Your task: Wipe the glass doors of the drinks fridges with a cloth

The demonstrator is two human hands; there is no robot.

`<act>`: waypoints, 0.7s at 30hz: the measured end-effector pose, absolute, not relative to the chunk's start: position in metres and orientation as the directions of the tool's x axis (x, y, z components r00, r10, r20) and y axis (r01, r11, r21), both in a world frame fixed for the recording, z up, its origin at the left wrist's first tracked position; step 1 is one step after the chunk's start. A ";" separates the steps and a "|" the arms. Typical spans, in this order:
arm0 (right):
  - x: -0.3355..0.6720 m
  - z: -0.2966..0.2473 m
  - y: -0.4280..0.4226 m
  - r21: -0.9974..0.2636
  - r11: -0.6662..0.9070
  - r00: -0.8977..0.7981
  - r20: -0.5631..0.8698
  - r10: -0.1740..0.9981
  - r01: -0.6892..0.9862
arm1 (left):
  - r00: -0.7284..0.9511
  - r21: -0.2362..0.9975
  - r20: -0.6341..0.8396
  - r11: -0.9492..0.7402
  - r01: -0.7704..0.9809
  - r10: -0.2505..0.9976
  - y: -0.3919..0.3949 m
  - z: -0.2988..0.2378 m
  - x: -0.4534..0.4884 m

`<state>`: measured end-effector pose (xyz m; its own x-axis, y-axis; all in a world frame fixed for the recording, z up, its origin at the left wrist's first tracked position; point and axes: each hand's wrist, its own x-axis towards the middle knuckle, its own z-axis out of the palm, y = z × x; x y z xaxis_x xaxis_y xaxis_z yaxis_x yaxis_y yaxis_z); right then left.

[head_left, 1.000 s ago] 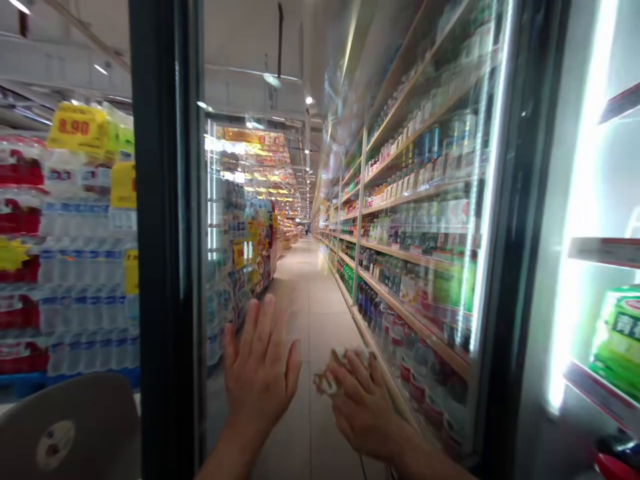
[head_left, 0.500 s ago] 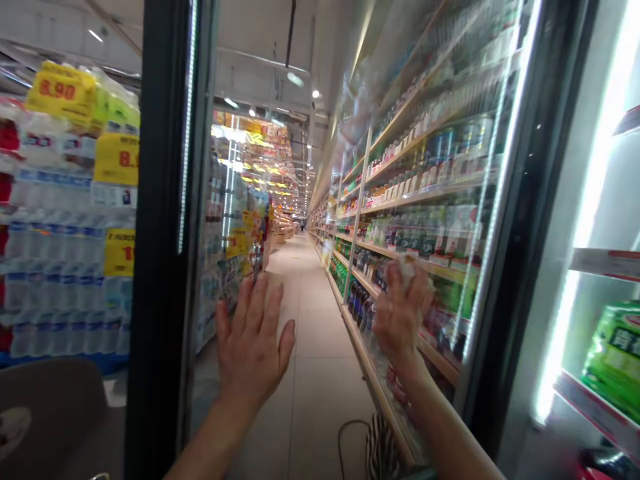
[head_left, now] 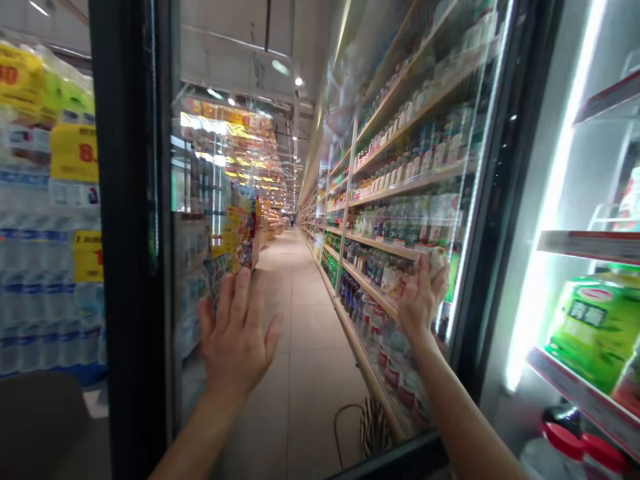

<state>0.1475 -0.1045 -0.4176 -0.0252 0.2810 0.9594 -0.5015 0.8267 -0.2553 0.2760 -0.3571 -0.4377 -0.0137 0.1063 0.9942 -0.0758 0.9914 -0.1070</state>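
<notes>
My left hand [head_left: 235,340] is held up flat with its fingers spread, palm to the glass door [head_left: 320,400] in front of me. It holds nothing. Farther right, my right hand [head_left: 417,300] grips a crumpled whitish cloth [head_left: 438,261] against the same pane, close to its right side. The fingers wrap partly over the cloth, and whether it is cloth or paper is hard to make out. A dark frame [head_left: 133,267] edges the door on the left, with another dark upright on the right.
To the right, lit cooler shelves [head_left: 585,248] carry a green pack [head_left: 590,327] and red-lidded jars [head_left: 557,443]. Stacked water bottles with yellow price signs [head_left: 75,153] stand at the left. Through the glass I see an aisle, with a striped bag [head_left: 375,427] low down.
My right hand has moved right across the pane with the cloth. My left hand stays spread at the glass. The view has shifted, so more of the cooler shelves shows at the right.
</notes>
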 end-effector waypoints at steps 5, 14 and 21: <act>0.158 -0.422 -0.126 -0.003 0.861 0.008 1.000 0.008 -0.509 | -0.019 -0.107 0.994 0.991 -0.080 0.106 -0.358 -0.438 0.274; 0.104 -0.420 -0.032 -0.431 0.808 -0.122 0.900 0.419 -0.403 | 0.000 -0.114 0.993 0.992 -0.059 0.115 -0.368 -0.439 0.257; 0.101 -0.439 -0.036 -0.089 0.902 -0.028 0.996 0.085 -0.423 | -0.013 -0.095 0.995 0.995 -0.025 0.095 -0.378 -0.440 0.236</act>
<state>0.1013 -0.0361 -0.4392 -0.0280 0.0849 0.9960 -0.4232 0.9017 -0.0887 0.2360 -0.3784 -0.4395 -0.0131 0.0950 0.9954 -0.0253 0.9951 -0.0954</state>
